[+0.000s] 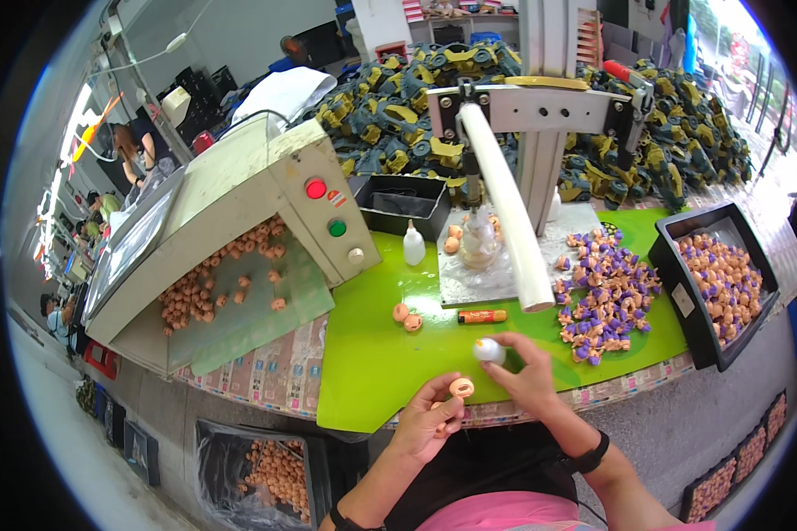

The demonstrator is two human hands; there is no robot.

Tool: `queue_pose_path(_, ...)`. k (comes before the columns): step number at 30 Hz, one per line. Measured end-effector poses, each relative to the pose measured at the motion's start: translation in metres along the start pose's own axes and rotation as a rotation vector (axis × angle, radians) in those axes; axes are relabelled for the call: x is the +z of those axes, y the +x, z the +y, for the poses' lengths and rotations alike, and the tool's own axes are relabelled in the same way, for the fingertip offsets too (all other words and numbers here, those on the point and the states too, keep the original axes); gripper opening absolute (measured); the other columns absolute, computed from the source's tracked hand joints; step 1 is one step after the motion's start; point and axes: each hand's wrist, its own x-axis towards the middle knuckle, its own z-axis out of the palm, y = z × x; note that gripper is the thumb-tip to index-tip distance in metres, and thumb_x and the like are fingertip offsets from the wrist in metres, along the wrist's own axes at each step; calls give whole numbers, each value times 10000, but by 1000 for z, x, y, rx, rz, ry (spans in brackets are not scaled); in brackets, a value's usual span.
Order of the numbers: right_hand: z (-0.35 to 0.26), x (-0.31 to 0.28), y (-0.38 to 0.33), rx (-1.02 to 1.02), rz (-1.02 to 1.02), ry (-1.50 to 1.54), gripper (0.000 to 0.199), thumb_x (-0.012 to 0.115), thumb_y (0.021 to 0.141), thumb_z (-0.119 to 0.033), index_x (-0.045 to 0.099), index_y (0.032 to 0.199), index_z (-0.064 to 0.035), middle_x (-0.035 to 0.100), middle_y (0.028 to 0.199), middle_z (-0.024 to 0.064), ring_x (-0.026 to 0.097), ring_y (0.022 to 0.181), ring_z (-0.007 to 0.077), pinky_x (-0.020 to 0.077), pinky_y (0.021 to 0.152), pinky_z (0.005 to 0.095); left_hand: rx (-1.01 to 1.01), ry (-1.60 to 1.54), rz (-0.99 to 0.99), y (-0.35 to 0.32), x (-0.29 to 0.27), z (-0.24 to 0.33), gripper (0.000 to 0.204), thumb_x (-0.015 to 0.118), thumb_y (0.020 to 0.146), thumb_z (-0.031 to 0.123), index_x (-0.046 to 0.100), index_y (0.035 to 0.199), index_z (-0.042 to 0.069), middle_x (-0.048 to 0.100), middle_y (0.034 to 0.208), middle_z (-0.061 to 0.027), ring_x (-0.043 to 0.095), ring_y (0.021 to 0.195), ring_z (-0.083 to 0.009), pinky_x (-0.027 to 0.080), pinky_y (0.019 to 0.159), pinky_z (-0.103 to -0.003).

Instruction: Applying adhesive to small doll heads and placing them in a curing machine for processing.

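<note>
Pinched in my left hand (421, 432) is a small peach-coloured doll head (461, 388), its hollow opening facing up. At least one more peach piece (440, 431) is tucked in the same palm. My right hand (533, 379) grips a small white squeeze bottle (489, 351) with an orange tip, just right of and beyond the doll head. The two hands are apart, over the near edge of the green mat (372, 372). Beyond them lie an orange marker-like tube (482, 316) and loose doll heads (413, 323). Small peach-and-purple figures (604, 296) are heaped to the right.
A beige machine (239, 168) with doll heads (186, 296) inside stands left. An upright press (549, 133) rises ahead, near a second white bottle (413, 244) and a black tray (403, 202). A black bin (682, 305) of figures sits right; a lined crate (208, 478) is below left.
</note>
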Motion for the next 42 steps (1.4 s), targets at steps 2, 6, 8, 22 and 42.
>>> queue_pose_path(2,-5,3,2,59,-26,39,376,778,739,-113,647,1088,-56,677,1022,108,647,948,242,494,834,340,-16,-35,-15,-2,1,1,352,612,901,7,560,1240,89,609,1052,-51,489,643,-62,385,515,-179)
queue_pose_path(6,-16,-5,3,28,-58,98,425,776,749,-129,629,1143,-68,659,1107,109,598,1094,274,458,922,378,-52,-69,-39,-9,-4,4,329,603,919,57,568,1241,111,600,1105,-69,481,672,-87,382,522,-187)
queue_pose_path(8,-24,-19,5,-81,-10,48,396,758,745,-91,631,1119,-59,637,1154,113,573,1115,301,454,921,386,-52,-58,-56,-11,-6,6,309,600,924,83,586,1229,133,596,1123,-79,477,688,-95,379,525,-185)
queue_pose_path(22,46,-85,82,-135,18,-941,170,624,772,-42,663,937,-60,648,950,109,585,890,307,468,800,418,-88,-97,-123,-12,1,0,335,632,897,64,590,1226,109,623,1115,-98,473,660,-81,362,506,-177)
queue_pose_path(42,-63,-51,-24,57,-311,127,209,739,777,-42,689,980,-42,681,866,85,661,743,195,520,657,284,-87,53,-71,-10,16,-11,339,675,885,106,598,1209,45,626,947,-28,481,630,-50,376,503,-168)
